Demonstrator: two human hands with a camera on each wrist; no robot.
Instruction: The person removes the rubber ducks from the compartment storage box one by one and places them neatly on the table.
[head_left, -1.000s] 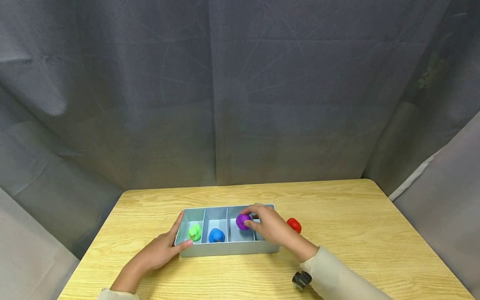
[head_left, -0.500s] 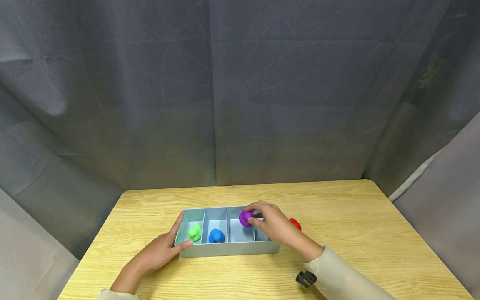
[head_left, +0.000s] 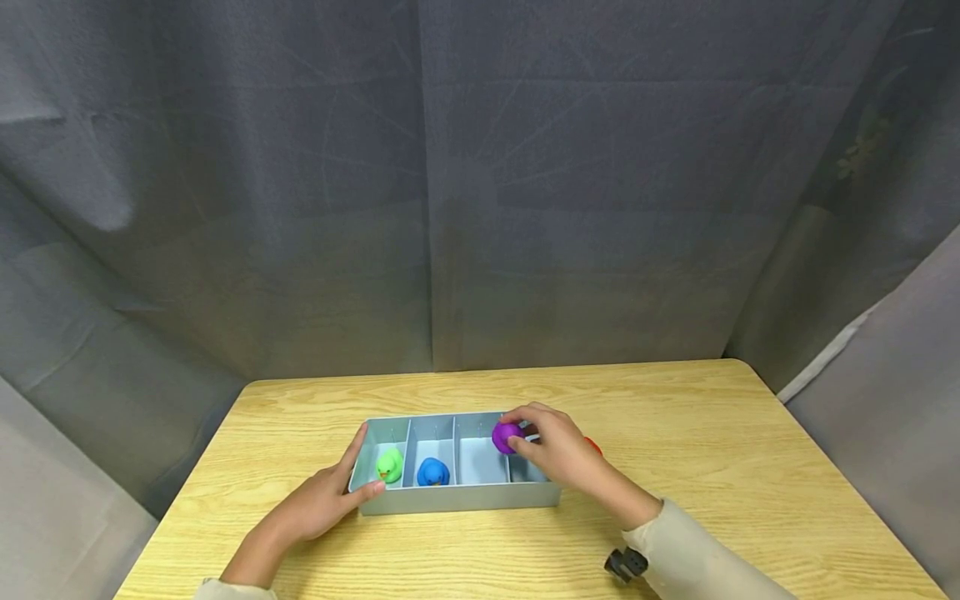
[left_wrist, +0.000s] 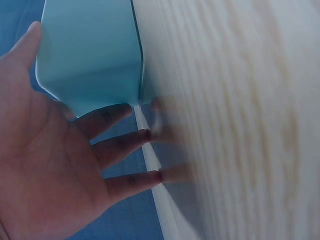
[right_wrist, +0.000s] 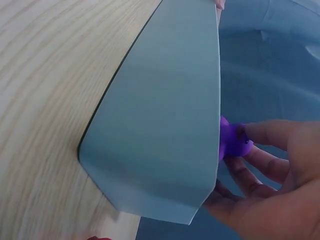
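Note:
A light blue-grey divided box (head_left: 461, 498) stands on the table. In its leftmost compartment sits a green rubber duck (head_left: 389, 465); a blue rubber duck (head_left: 433, 472) sits in the one beside it. My left hand (head_left: 321, 498) rests against the box's left end, thumb on the front rim, fingers extended, as the left wrist view also shows. Between thumb and fingers my right hand (head_left: 558, 446) pinches a purple rubber duck (head_left: 507, 437) over the divider between the two right compartments. The right wrist view has this purple duck (right_wrist: 234, 140) partly behind the box wall.
A red object (head_left: 594, 445) lies right of the box, mostly hidden behind my right hand. The wooden table (head_left: 675, 425) ends at a grey curtain (head_left: 480, 208). A small black device (head_left: 626, 565) hangs at my right sleeve.
My right hand has carried the purple duck rightward, from over the third compartment to the divider. The red object has become more covered by that hand. My left hand and the box have stayed put.

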